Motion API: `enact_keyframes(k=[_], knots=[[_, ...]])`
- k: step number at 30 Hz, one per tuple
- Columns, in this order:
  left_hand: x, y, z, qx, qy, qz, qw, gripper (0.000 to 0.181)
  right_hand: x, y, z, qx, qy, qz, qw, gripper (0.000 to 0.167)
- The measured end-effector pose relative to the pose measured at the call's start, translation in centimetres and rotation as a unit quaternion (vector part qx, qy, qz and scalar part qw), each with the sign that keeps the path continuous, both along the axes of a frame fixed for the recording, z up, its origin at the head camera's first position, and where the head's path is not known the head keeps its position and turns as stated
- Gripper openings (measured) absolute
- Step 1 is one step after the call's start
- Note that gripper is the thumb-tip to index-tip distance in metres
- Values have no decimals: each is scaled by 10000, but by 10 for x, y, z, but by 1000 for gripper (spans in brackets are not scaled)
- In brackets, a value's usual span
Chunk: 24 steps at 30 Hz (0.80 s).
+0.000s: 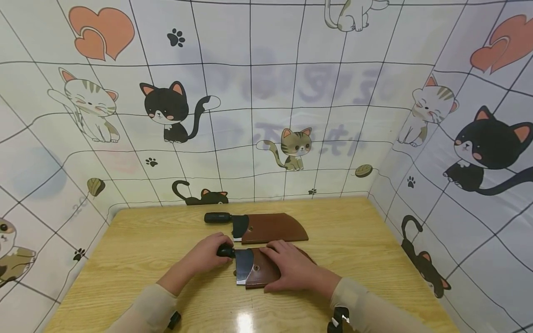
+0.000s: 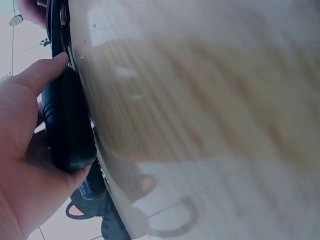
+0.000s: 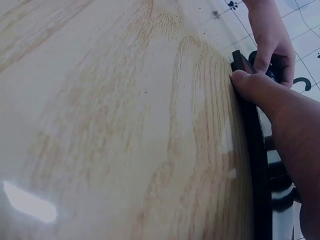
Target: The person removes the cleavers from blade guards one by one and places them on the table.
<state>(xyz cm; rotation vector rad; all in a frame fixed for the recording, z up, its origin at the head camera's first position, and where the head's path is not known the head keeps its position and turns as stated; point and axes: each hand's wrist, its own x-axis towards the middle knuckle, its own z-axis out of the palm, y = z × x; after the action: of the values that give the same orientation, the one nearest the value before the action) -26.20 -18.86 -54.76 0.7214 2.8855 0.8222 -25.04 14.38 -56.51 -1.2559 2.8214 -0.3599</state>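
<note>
- We looked toward a pale cloth wall (image 1: 275, 92) ruled in dark squares and printed with cats, hearts and paw marks, and below it a wooden table (image 1: 125, 249) with a glossy top.
- On the table, in front of the person, we found the near knife (image 1: 244, 266), its handle to the left, its broad blade mostly inside a brown leather sheath (image 1: 266, 272) with a small stud (image 1: 256, 268).
- A strip of shiny blade showed bare between handle and sheath.
- We saw the left hand (image 1: 208, 252) gripping the black handle (image 2: 70, 122) — the left wrist view showed the thumb along one side of it.
- The right hand (image 1: 291, 268) held the sheath across its width, we noted, fingers over the far edge and thumb at the near one.
- Just beyond, a second knife (image 1: 239, 227) lay apart from both hands, pointing the same way, its black handle leftward and its blade in a lighter brown sheath (image 1: 275, 227).
- Both arms wore beige sleeves (image 1: 370, 305) — and we saw a bright glare on the table between them.
</note>
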Motion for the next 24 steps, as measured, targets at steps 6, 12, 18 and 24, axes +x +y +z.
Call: enact_keyframes(k=[6,12,18,24], knots=[[3,4,2,-61,-79,253,9996,30,1,0,2,-38,-90,-49,9999,109],[3,4,2,-36,-100,285,9995,27,0,0,4,-86,-57,-13,9999,109],[1,2,4,-25,105,309,9995,24,1,3,19,-275,-67,-30,9996,108],[-3,-2,6,142,364,195,9990,26,1,7,33,-324,-55,-64,9994,107]])
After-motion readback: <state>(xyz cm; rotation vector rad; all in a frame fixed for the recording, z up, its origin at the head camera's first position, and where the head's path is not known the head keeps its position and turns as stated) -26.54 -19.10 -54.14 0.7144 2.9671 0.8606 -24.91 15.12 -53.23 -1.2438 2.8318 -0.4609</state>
